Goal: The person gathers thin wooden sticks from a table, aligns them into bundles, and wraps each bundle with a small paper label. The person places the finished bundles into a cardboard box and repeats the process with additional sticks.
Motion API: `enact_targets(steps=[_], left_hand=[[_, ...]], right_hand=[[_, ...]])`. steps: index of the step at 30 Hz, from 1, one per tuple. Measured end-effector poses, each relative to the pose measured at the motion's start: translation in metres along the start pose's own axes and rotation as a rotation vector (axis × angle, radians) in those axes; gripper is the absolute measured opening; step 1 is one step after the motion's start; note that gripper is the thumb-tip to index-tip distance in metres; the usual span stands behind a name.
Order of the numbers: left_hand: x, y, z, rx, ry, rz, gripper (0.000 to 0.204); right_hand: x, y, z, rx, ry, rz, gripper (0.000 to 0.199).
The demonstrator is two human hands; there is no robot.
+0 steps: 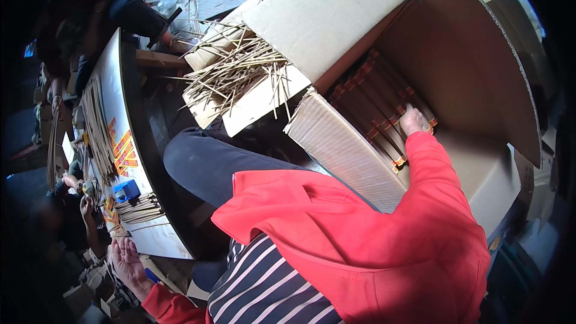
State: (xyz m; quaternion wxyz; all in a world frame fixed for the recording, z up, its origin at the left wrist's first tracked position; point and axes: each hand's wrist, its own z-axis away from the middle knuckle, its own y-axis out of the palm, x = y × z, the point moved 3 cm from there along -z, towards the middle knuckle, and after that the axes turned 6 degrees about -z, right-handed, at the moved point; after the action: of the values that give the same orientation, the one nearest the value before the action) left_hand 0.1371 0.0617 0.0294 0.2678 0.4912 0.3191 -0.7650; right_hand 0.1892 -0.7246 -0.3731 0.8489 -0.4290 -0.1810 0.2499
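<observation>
Head view. Cluttered workshop; white board table, smooth, carrying thin stick bundles. Large corrugated cardboard box, holding long dark-red packets stacked flat. Right hand: fingers pressed on the topmost packets; grasp cannot be told. Left hand: palm open, fingers released, beside the table edge. Beyond the right fingers, a tray of loose pale sticks.

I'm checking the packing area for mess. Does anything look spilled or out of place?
Yes. Thin sticks lie in a loose, crisscrossed heap on a cardboard flap, some poking over its edge. By contrast, the packs in the big box lie in neat rows, where the right hand rests on them.
</observation>
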Motion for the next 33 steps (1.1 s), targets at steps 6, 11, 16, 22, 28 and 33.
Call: enact_targets(steps=[6,11,16,22,28,33], left_hand=[[0.025,-0.048,0.017,-0.167,-0.032,0.104,0.031],[0.058,-0.086,0.037,-0.273,0.03,0.197,0.028],[0.084,-0.162,0.079,-0.552,0.081,0.306,0.023],[0.214,-0.286,0.164,-0.923,-0.195,0.411,0.006],[0.335,-0.344,0.234,-0.999,-0.554,0.317,0.01],[0.412,-0.364,0.224,-0.506,-0.745,-0.238,0.036]], right_hand=[[0.018,-0.001,0.002,-0.103,-0.011,0.258,0.035],[-0.009,0.017,-0.036,-0.069,-0.097,0.249,0.039],[0.019,0.032,-0.091,-0.037,-0.295,0.162,0.033],[0.175,-0.016,-0.008,-0.263,-0.75,-0.075,0.026],[0.314,-0.064,0.209,-0.279,-1.439,-0.412,0.021],[0.361,-0.079,0.385,-0.225,-1.878,-0.536,0.018]])
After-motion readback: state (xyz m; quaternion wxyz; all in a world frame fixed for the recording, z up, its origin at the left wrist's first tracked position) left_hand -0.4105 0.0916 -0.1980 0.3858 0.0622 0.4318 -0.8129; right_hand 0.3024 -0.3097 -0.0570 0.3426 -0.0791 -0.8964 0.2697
